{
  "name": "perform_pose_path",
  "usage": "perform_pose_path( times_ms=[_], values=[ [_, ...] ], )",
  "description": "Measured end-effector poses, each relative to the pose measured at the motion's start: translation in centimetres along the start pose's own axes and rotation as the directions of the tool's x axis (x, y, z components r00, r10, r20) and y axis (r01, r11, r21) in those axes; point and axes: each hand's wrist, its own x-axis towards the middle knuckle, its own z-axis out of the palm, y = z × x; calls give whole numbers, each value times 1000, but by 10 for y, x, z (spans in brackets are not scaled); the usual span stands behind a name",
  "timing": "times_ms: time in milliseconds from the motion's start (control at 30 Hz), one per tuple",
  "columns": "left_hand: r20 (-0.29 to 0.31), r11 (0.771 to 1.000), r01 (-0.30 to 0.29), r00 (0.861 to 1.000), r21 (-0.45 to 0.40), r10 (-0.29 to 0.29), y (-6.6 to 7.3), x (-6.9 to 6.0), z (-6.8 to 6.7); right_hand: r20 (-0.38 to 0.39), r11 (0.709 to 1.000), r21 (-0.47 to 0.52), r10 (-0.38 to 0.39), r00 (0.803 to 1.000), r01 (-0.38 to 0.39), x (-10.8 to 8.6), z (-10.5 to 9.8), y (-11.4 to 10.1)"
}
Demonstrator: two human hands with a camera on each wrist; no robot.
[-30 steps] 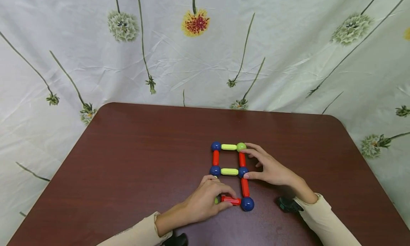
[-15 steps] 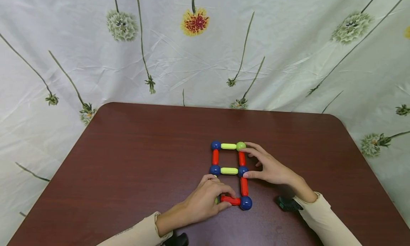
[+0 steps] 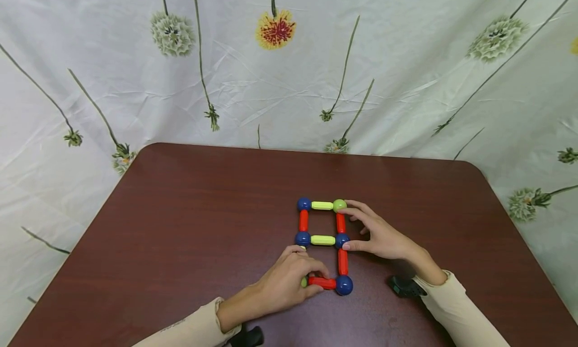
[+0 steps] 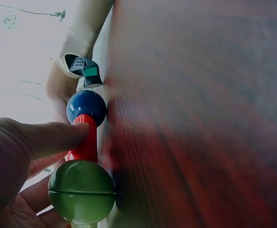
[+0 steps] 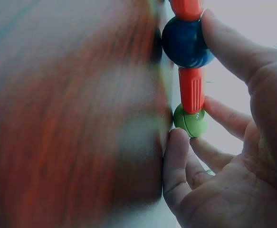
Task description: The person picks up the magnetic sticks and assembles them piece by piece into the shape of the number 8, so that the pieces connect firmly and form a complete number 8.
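Observation:
A ladder-like frame of magnetic rods and balls lies on the table. In the head view its upper square has a blue ball, a green ball, yellow-green rods and red rods. My left hand pinches the lower red rod between thumb and fingers. That rod meets a blue corner ball on its right and a green ball on its left, mostly hidden by the hand. My right hand holds the frame's right side, fingers at the upper green ball, thumb on the middle blue ball.
The dark red-brown table has rounded far corners. Behind it hangs a white cloth printed with flowers. Both wrists carry dark devices, the right one close above the tabletop.
The lower red rod and its blue corner ball have shifted slightly left, and my left hand a little with them. My right hand keeps its place on the frame.

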Motion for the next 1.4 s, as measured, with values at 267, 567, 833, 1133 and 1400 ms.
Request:
perform_pose_path(
  times_ms=[267, 567, 833, 1133, 1400],
  values=[
    [19, 1000, 20, 1000, 10, -20, 0, -1, -2, -4, 1000, -1, -5, 1000, 5, -1, 0, 0],
    [17, 999, -34, 999, -18, 34, -8, -2, -18, 3, 1000, 8, -10, 1000, 9, -1, 1, 0],
    [18, 987, 37, 999, -154, -34, -30, -3, -49, 7, 1000, 12, -17, 1000, 17, -1, -1, 0],
    [56, 922, 113, 993, -371, -99, -61, 2, -52, 43, 999, 41, -5, 999, 3, -2, -3, 1],
    [84, 872, 147, 989, -467, -122, -67, 6, -43, 48, 999, 50, 4, 999, -6, -3, -5, 0]
  ],
)
